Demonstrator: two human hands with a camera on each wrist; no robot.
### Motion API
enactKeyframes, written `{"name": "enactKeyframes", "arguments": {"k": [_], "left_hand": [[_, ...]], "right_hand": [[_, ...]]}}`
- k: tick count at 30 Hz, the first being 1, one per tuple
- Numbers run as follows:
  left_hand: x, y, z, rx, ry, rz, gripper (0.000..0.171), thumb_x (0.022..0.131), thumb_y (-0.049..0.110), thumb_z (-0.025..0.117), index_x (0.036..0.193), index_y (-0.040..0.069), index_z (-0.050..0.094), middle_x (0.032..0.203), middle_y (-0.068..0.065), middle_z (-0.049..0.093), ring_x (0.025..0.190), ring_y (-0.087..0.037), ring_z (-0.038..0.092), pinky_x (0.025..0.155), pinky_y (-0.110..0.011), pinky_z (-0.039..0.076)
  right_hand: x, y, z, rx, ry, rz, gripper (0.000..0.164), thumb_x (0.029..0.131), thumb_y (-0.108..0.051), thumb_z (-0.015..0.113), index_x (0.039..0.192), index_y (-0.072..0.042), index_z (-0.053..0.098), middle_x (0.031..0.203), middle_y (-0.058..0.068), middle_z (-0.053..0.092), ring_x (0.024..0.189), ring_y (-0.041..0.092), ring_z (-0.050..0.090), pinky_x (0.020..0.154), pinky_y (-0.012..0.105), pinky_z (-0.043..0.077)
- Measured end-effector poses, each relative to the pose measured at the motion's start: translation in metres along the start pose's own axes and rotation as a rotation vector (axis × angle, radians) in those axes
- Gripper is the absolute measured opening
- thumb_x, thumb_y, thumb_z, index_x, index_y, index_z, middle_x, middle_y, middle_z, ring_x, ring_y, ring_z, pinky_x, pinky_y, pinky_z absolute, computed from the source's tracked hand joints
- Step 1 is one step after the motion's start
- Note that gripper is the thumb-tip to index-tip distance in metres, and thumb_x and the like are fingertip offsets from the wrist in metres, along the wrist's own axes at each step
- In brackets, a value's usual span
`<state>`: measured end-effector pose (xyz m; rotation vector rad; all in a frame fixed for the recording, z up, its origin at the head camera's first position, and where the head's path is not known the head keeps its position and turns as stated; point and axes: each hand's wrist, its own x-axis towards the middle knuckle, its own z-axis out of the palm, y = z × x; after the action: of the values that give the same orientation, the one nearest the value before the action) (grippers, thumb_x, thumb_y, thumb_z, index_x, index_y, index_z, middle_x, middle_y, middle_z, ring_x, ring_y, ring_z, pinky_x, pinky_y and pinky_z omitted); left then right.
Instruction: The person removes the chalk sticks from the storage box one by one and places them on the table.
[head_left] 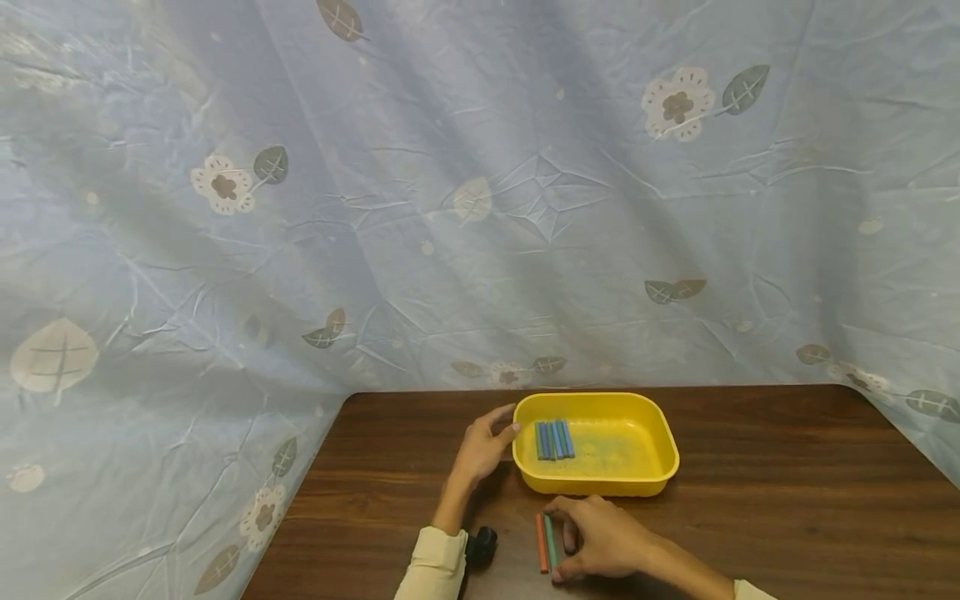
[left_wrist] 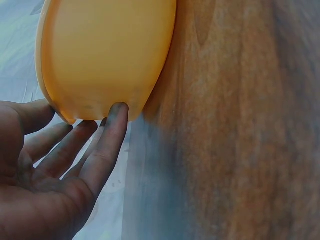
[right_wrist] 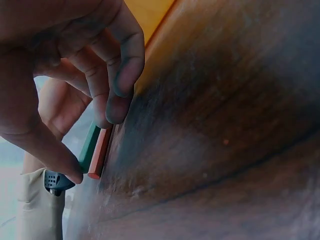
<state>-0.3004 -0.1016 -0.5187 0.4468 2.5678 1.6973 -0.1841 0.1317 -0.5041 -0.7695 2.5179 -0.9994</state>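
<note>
A yellow plastic tray (head_left: 660, 450) stands on the table, with several blue and green chalk sticks (head_left: 554, 440) side by side in its left part. My left hand (head_left: 483, 446) holds the tray's left end, thumb at the rim and fingers against the outer wall (left_wrist: 105, 60). In front of the tray, a green chalk stick (head_left: 551, 542) lies beside a red chalk stick (head_left: 542, 543). My right hand (head_left: 603, 537) pinches the green stick lengthwise, thumb at its near end and a finger at its far end. In the right wrist view, the red stick (right_wrist: 100, 152) lies close alongside it.
The dark brown wooden table (head_left: 787, 500) extends to both sides of the tray. Bluish dust marks the tray floor. A pale patterned curtain (head_left: 480, 275) hangs behind and to the left. A black device (head_left: 482, 547) is at my left sleeve.
</note>
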Motion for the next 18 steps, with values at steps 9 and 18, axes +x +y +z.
{"name": "enactKeyframes", "arguments": {"k": [9,18], "left_hand": [[-0.0003,-0.0010,0.0004,-0.031,-0.015,0.000,0.047,0.109,0.021,0.064,0.154,0.007,0.059,0.149,-0.023,0.065,0.113,-0.037,0.076,0.086,-0.044,0.067],[-0.0011,0.0005,0.0000,0.010,0.007,0.011,0.045,0.109,0.023,0.065,0.152,0.010,0.061,0.147,-0.019,0.067,0.119,-0.034,0.074,0.100,-0.052,0.062]], "right_hand": [[0.0039,0.0016,0.0027,-0.015,0.006,0.001,0.069,0.080,-0.035,0.096,0.137,-0.008,0.066,0.080,-0.012,0.062,0.063,0.001,0.053,0.056,0.022,0.045],[0.0060,0.0008,0.0036,-0.028,0.003,0.012,0.072,0.079,-0.035,0.097,0.137,-0.007,0.067,0.079,-0.012,0.062,0.063,0.001,0.054,0.055,0.022,0.045]]}}
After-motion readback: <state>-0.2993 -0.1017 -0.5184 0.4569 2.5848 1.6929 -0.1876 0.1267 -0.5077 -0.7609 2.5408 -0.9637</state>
